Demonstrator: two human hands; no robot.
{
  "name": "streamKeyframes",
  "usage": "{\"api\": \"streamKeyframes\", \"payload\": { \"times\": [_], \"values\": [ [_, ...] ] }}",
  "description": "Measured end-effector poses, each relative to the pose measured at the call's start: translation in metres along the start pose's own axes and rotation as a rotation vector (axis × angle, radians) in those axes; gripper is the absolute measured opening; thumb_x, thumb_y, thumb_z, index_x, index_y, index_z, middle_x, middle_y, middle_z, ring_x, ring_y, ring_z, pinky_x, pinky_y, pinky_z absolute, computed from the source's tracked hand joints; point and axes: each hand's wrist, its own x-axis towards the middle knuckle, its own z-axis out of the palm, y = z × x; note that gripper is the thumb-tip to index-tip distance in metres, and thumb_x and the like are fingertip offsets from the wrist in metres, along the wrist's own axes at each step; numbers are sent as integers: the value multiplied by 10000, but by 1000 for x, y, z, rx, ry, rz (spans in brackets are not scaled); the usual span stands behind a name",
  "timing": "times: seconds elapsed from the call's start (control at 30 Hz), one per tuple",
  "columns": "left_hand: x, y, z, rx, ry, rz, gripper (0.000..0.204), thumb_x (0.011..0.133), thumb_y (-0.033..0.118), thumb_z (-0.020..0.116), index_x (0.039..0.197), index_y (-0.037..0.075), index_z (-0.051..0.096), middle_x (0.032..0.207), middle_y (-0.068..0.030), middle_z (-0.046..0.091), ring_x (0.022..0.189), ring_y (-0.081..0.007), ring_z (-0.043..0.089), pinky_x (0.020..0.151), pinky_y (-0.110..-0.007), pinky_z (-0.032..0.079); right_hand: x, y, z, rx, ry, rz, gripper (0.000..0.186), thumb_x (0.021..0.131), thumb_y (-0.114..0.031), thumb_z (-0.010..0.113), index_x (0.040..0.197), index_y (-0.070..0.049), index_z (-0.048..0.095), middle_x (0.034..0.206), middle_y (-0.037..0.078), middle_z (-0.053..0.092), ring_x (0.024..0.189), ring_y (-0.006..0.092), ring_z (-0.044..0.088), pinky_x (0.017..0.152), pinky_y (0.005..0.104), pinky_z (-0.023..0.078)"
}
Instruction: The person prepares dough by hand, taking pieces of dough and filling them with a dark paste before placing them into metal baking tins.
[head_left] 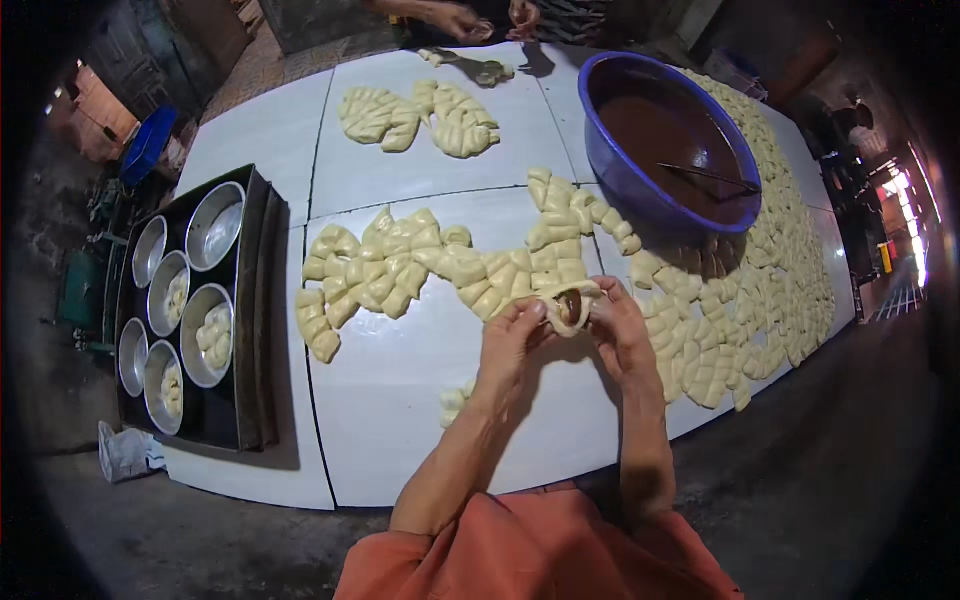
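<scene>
1. Head view: both forearms come up from the lower edge and meet over the white counter [400,420].
2. Left hand [510,340] is palm-in, its fingers curled tight on the left edge of a dough piece [570,305].
3. Right hand [620,330] mirrors it, its fingers pinched on the right edge of that dough piece.
4. One dough piece is held between the hands, just above the counter, with brown filling showing in its middle.
5. One blue bowl [640,190] of brown filling stands beyond the hands, a utensil lying in it.
6. Cut dough pieces [400,270] lie in clusters across the counter, too many to count.
7. One dark tray [250,330] at left carries six round metal pans [215,225]; at least three hold dough.
8. Another person's two hands [480,20] are at the far edge of the counter.
</scene>
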Motion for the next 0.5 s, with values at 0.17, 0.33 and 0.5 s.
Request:
{"api": "streamKeyframes", "payload": {
  "times": [0.17, 0.33, 0.5],
  "values": [
    [-9, 18, -16, 202, 108, 155, 286, 943, 140, 684, 1155, -50, 651, 934, -59, 698, 786, -95, 648, 719, -229, 540, -18, 25, 41, -753, 75, -328, 621, 828, -82, 758, 1381, -31, 478, 1239, 122, 575, 1119, 221, 593, 921, 330, 507],
    [-23, 26, -24, 360, 101, 225, 379, 927, 150, 713, 1248, -38, 639, 967, -67, 704, 794, -97, 639, 720, -223, 534, -19, 42, 64, -996, 163, -573, 345, 836, -34, 737, 1176, -33, 679, 1138, 143, 606, 1008, 277, 627, 824, 366, 529],
    [-28, 42, -17, 408, 37, 331, 370, 909, 144, 731, 1227, -28, 652, 975, -74, 714, 817, -107, 653, 715, -236, 535, -11, 43, 68, -984, 176, -675, 195, 889, -87, 716, 1069, -12, 696, 868, 69, 652, 852, 154, 621, 703, 263, 492]
  ]
}}
